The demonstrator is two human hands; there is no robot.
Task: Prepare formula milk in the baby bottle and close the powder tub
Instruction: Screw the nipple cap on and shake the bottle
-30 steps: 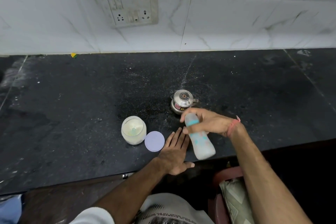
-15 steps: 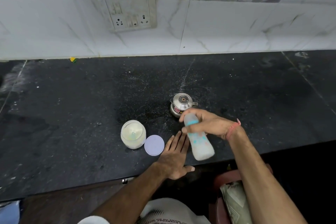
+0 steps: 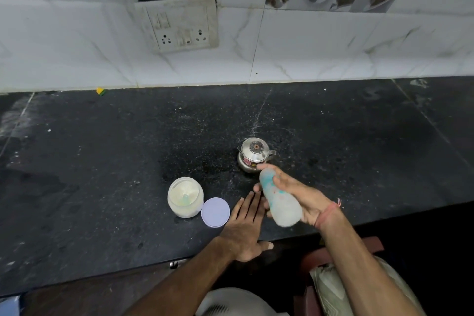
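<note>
The right hand [image 3: 302, 197] gripped the baby bottle [image 3: 278, 199] above the black counter [image 3: 102, 174], and within the last second it had swung from leaning one way to another, its image blurred. That read to me as shaking, the milk being mixed. The left hand [image 3: 246, 228] stayed flat on the counter, fingers straight, holding nothing. The powder tub [image 3: 185, 196] still stood open, its lilac lid [image 3: 215, 212] lying just beside it, with a small steel pot [image 3: 254, 155] behind.
</note>
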